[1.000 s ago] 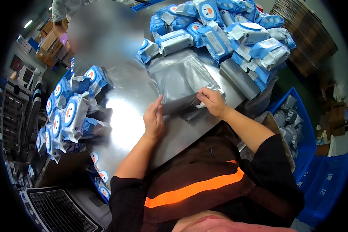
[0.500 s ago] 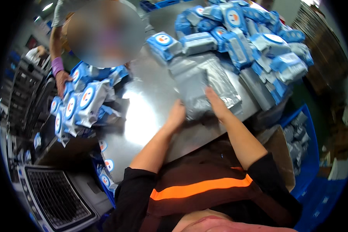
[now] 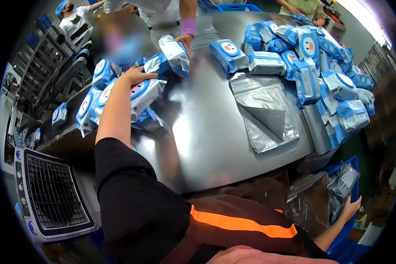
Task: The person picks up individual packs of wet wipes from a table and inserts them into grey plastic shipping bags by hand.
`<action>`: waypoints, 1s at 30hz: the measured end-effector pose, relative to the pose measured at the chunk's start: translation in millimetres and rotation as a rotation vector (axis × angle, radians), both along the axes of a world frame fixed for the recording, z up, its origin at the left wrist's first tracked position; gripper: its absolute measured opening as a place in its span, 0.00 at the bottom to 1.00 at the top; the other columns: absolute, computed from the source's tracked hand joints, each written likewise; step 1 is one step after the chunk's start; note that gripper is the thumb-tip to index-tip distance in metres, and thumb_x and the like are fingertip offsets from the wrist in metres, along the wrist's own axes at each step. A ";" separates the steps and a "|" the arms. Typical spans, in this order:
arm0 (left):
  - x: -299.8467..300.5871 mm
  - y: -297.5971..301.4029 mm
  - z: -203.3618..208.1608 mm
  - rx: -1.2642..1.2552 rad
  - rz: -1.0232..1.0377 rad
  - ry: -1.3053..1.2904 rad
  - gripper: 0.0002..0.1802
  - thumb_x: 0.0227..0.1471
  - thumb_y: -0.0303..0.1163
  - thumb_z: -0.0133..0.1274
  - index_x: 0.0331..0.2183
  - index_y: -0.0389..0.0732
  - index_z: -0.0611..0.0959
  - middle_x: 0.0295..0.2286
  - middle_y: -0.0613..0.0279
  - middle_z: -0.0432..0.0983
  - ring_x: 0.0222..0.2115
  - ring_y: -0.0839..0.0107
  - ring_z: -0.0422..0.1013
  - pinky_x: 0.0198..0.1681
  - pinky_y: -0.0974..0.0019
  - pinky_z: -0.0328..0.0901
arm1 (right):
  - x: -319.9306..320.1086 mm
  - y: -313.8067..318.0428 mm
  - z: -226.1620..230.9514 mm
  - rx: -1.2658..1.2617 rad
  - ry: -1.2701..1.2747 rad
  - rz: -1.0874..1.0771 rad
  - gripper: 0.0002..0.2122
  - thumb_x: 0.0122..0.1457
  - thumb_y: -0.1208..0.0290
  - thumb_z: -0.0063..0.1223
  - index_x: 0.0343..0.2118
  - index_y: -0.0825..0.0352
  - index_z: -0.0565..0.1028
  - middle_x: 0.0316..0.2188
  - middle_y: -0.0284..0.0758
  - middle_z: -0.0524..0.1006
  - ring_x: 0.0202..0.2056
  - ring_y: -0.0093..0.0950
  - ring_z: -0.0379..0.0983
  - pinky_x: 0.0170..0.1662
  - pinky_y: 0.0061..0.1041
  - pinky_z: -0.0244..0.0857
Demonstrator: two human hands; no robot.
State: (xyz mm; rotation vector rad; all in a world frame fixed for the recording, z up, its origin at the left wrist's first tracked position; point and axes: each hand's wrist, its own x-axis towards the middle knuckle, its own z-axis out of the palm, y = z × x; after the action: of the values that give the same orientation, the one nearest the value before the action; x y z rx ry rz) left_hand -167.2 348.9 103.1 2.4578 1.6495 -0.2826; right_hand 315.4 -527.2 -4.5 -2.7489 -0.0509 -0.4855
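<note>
Left hand: reaches across to the left heap of packs; the left hand lies palm down with its fingers stretched over a blue-and-white pack – whether it grips the pack, I cannot tell.
Right hand: low at the right, beside the blue crate; the right hand is open, fingers spread, with nothing in its grasp; it is near a grey parcel, but whether the two touch, I cannot tell.
Co-worker: across the table, a hand with a purple wristband holds another pack, tilted, just beside the left heap.
Grey bags: a flat stack of grey bags lies on the metal table, well apart from both hands; the top one is partly folded over – a darker triangle shows.
Right heap: many blue-and-white packs pile up behind and beside the bags; a grey roll lies near them.
Lower left: an air cooler with a dark grille.
</note>
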 end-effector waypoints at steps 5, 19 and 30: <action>-23.8 -46.9 -13.8 -0.191 -0.077 -0.013 0.44 0.42 0.69 0.52 0.54 0.50 0.80 0.59 0.47 0.64 0.55 0.52 0.68 0.57 0.55 0.63 | -58.1 201.1 -32.0 0.738 0.261 0.640 0.19 0.61 0.77 0.54 0.56 0.69 0.71 0.53 0.39 0.74 0.52 0.29 0.70 0.57 0.29 0.63; -354.5 -299.6 -101.4 0.429 0.307 -0.041 0.34 0.44 0.31 0.62 0.55 0.44 0.75 0.50 0.53 0.74 0.52 0.58 0.70 0.66 0.44 0.49 | -319.1 614.0 4.8 0.289 0.545 1.818 0.29 0.54 0.66 0.63 0.59 0.67 0.67 0.56 0.44 0.68 0.55 0.41 0.67 0.58 0.34 0.63; -122.1 -211.2 -92.2 0.261 0.325 -0.372 0.65 0.34 0.58 0.70 0.66 0.43 0.56 0.68 0.48 0.41 0.68 0.45 0.41 0.63 0.34 0.48 | -414.4 815.8 36.3 0.072 1.002 1.728 0.50 0.43 0.40 0.67 0.64 0.69 0.61 0.62 0.47 0.65 0.63 0.42 0.61 0.65 0.36 0.54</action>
State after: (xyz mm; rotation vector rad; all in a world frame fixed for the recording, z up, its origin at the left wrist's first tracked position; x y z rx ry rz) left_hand -289.3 137.8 11.0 2.1724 1.9623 0.4296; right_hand -99.0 288.5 31.8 -1.5700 -1.7272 1.2006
